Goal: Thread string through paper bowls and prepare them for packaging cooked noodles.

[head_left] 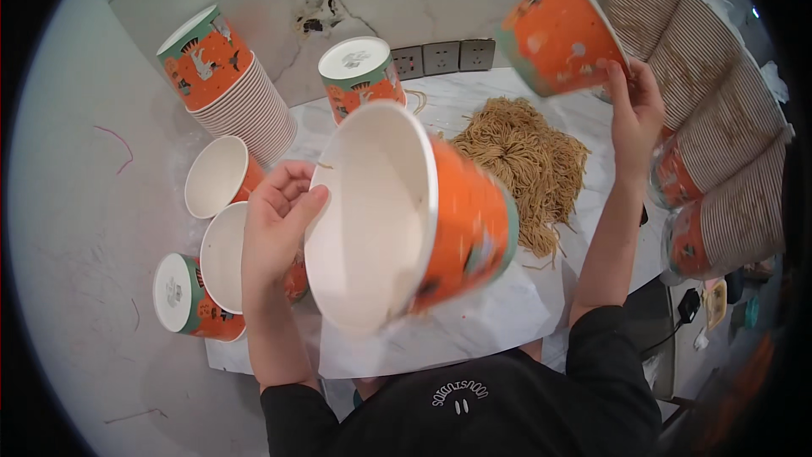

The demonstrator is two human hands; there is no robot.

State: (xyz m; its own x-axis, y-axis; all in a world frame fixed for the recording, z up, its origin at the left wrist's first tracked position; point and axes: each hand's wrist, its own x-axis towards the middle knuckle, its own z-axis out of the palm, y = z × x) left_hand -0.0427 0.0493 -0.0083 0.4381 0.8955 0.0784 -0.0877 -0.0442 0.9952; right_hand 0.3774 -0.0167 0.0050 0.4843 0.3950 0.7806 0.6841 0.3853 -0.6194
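Note:
My left hand point(279, 216) is closed on the rim of a large orange paper tub point(469, 224) with a green base band. This tub is tipped, its white inside facing left; a small tan strand clings near the rim. At the upper right, my right hand point(634, 110) grips the rim of a second orange paper tub point(562, 34), held up and tilted with its mouth toward the right. Between and below the two tubs, a heap of tan noodle-like strands point(524, 161) lies on the white marbled table point(474, 330).
To the left are a tall stack of nested tubs point(245, 110), two tubs lying open-mouthed point(217, 176) and an overturned tub point(173, 292). Another overturned tub point(355, 59) stands near the wall sockets point(440, 57). Long plastic-wrapped tub stacks point(727, 118) line the right side.

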